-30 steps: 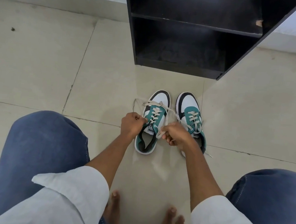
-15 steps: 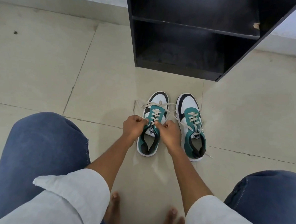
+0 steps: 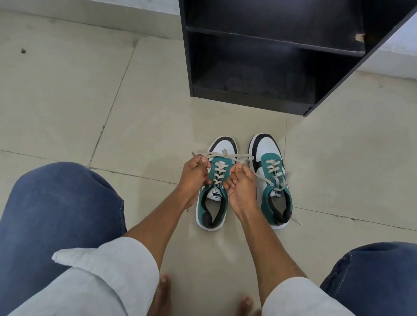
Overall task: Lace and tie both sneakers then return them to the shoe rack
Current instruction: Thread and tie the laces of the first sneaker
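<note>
Spreading underneath everything: a floor of pale beige tiles with thin dark grout lines, meeting a white wall base along the top edge.
Shoe rack: the black shoe rack stands on the floor against the wall, beyond the shoes; two open compartments show, one above the other, and a chip marks the right end of the middle shelf.
Person: crouched with both knees in blue jeans at the lower corners, white sleeves rolled up the forearms, bare toes on the tile at the bottom edge.
Right sneaker: the right sneaker, teal, white and black, sits on the floor just beside the other one, toe toward the rack; it is laced, and a loose lace end trails past its heel on the outer side.
Left sneaker: the left sneaker sits between the two hands, toe toward the rack, its tongue label visible.
Left hand: the left hand is curled at the shoe's left side, fingers gripping the lace.
Right hand: the right hand is curled at the shoe's right side, fingers pinching the other end.
Lace: the off-white lace stretches across the left sneaker's toe, crossed in the middle between the two hands.
</note>
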